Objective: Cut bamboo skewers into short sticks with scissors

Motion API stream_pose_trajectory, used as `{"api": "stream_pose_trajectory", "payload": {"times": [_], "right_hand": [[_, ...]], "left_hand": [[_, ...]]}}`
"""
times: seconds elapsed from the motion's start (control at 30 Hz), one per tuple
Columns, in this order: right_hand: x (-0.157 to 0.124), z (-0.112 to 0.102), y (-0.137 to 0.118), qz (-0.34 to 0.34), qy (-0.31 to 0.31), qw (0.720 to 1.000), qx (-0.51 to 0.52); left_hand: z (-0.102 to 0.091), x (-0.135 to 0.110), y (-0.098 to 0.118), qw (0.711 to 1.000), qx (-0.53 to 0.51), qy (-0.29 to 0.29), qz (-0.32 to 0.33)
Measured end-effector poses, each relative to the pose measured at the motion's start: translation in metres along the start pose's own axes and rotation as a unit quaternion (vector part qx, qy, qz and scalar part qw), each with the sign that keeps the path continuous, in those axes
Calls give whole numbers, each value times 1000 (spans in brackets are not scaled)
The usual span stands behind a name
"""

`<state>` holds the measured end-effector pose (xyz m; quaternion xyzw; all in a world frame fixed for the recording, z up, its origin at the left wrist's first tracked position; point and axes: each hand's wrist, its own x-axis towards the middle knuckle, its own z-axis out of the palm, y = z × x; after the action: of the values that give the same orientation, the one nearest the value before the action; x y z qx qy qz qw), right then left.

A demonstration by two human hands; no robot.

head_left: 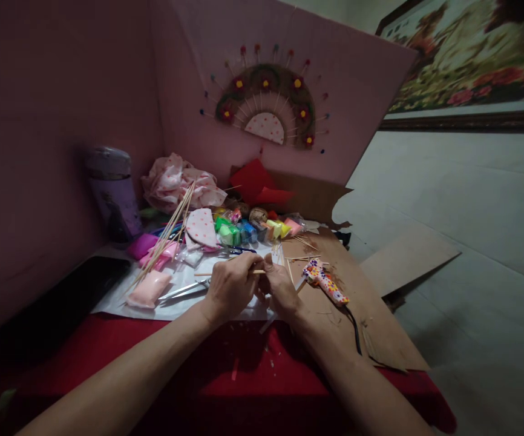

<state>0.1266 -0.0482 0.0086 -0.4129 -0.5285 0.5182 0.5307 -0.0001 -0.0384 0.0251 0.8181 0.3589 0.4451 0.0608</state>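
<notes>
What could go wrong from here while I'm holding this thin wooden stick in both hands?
The thin wooden stick, pinched between the left hand and right hand, could snap or splinter. The metal blades lie just beside the left hand, so a slip might catch them. The black cord of the patterned tool trails near the right forearm and could get snagged.

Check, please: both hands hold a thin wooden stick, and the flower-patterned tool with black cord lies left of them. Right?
Wrong side: the head view shows the flower-patterned tool right of the left hand and right hand holding the thin wooden stick.
</notes>
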Motion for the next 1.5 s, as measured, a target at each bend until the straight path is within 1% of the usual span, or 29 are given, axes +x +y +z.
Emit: {"api": "stream_pose_trajectory", "payload": {"times": [0.13,0.27,0.47,0.73,0.9,1.1,1.33,1.5], "right_hand": [[0,1,-1,-1,27,999,-29],[-2,2,-2,-18,40,997,-60],[-4,3,0,-15,7,997,-71],[-3,2,2,-7,-14,999,-39],[-3,1,3,21,-45,999,-8],[-3,0,3,28,-39,999,-2],[-4,1,1,17,-32,999,-34],[-3,0,2,28,-37,999,-24]], "left_hand": [[1,-1,1,1000,2,-6,5],[1,-1,1,1000,-5,-13,-7],[-1,1,3,999,-8,-24,-20],[-5,2,6,997,-38,-48,-55],[-5,2,3,994,-68,-53,-66],[-7,2,4,993,-84,-53,-59],[-6,4,2,991,-99,-59,-62],[-7,4,2,992,-95,-56,-55]]}}
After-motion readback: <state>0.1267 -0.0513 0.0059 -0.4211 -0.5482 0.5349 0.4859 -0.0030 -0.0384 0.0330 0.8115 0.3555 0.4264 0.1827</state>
